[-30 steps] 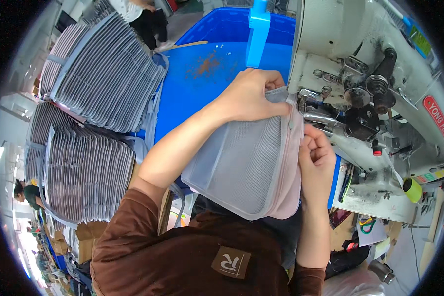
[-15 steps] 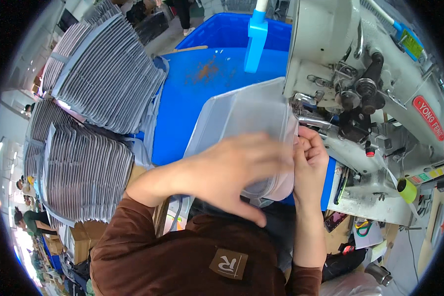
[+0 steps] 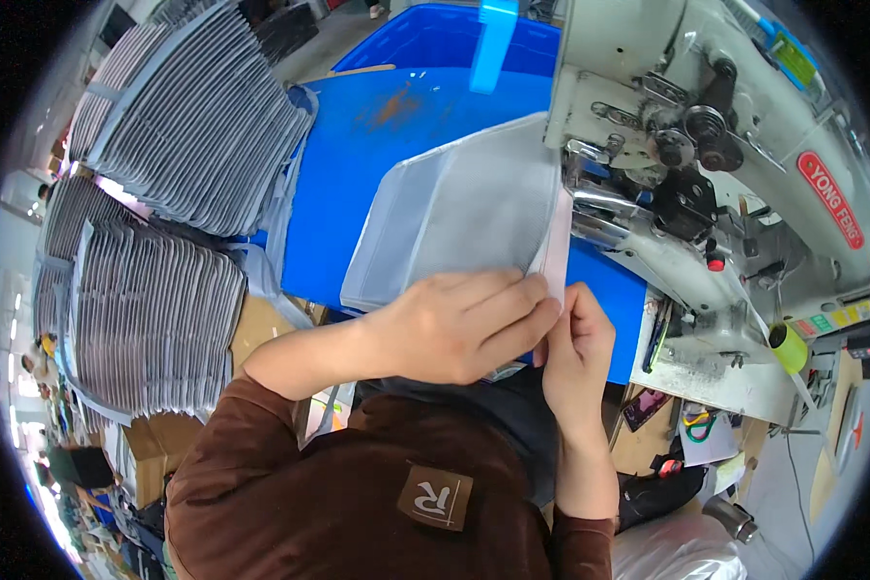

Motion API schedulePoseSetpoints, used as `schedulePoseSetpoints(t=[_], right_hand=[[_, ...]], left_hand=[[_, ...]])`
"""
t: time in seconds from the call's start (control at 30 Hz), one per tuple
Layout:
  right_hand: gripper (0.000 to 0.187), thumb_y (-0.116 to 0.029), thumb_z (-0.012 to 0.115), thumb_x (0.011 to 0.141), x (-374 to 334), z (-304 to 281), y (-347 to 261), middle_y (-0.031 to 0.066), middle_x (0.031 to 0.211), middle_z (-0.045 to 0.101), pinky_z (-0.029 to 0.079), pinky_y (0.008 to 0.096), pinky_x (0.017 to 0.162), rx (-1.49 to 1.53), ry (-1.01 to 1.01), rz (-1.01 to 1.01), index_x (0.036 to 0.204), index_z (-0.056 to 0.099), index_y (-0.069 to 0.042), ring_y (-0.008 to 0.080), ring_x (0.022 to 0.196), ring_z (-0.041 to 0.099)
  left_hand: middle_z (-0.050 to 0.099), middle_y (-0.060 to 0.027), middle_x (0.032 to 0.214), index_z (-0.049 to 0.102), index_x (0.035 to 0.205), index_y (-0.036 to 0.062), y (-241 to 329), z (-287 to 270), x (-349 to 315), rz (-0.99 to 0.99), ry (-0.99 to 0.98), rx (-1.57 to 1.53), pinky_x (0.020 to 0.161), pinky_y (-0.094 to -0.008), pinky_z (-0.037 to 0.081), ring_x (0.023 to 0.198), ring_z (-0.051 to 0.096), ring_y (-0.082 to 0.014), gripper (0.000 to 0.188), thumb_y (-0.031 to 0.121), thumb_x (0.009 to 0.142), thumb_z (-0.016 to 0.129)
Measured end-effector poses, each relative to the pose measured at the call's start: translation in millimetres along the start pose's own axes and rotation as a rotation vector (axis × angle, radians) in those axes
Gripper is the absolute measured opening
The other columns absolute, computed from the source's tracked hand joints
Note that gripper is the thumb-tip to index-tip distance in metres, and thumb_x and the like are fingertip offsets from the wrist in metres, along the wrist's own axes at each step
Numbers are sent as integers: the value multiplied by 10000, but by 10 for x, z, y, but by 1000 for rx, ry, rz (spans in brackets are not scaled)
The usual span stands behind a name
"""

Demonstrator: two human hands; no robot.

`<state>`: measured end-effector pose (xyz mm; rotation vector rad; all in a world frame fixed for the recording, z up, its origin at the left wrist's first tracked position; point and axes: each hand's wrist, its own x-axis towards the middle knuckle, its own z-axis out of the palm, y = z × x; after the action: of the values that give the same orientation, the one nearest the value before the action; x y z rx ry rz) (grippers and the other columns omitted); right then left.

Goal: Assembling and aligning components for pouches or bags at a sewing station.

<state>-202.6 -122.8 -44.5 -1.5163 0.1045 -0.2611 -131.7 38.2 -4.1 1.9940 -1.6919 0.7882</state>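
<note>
A grey fabric pouch piece (image 3: pixel 459 217) with a pale pink edge strip lies on the blue work surface (image 3: pixel 358 155), its right edge under the head of the white industrial sewing machine (image 3: pixel 686 135). My left hand (image 3: pixel 459 324) presses flat on the near edge of the fabric, fingers reaching right. My right hand (image 3: pixel 575 353) pinches the pink strip at the fabric's near right corner, touching the fingertips of the left hand. Brown sleeves cover both forearms.
Tall stacks of finished grey pieces (image 3: pixel 155 232) stand at the left. A blue plastic bin (image 3: pixel 454 39) sits behind the work surface. A yellow-green tape roll (image 3: pixel 791 346), scissors and small items lie on the machine table at the right.
My left hand has slid from the far edge of the fabric down to its near edge. The fabric now lies flatter and further under the machine head.
</note>
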Motion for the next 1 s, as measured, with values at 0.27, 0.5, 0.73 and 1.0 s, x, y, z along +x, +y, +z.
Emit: schedulePoseSetpoints(t=[0.27, 0.5, 0.73, 1.0], right_hand=[[191, -64, 525, 1006, 410, 21, 45, -22, 611, 518, 344, 201, 438, 78, 41, -10, 817, 517, -38, 26, 500, 462], [183, -96, 550, 1004, 625, 5, 42, -5, 627, 561, 386, 192, 452, 117, 59, -19, 837, 542, -22, 32, 494, 473], [144, -51, 613, 948, 541, 25, -16, 42, 689, 645, 416, 204, 457, -1, 99, 1, 818, 585, 4, 25, 555, 550], [172, -174, 686, 823, 747, 172, 161, 186, 705, 666, 516, 406, 566, -173, 286, -279, 774, 642, -15, 335, 633, 676]], left_hand=[[652, -124, 1023, 667, 1038, 5, -400, 174, 159, -93, 2, -78, 671, -336, 547, 829, 663, -275, 337, 90, 716, 712], [640, -103, 1026, 676, 1021, 37, -615, 244, 284, -109, 5, -47, 669, -339, 542, 836, 653, -267, 305, 83, 722, 721], [629, -101, 1021, 685, 983, 52, -647, 238, 316, -125, -33, -95, 679, -347, 542, 859, 655, -273, 257, 88, 731, 721], [635, -112, 1096, 672, 994, 62, -785, 241, 310, -130, -91, 63, 758, -354, 546, 980, 650, -280, 197, 68, 797, 687]])
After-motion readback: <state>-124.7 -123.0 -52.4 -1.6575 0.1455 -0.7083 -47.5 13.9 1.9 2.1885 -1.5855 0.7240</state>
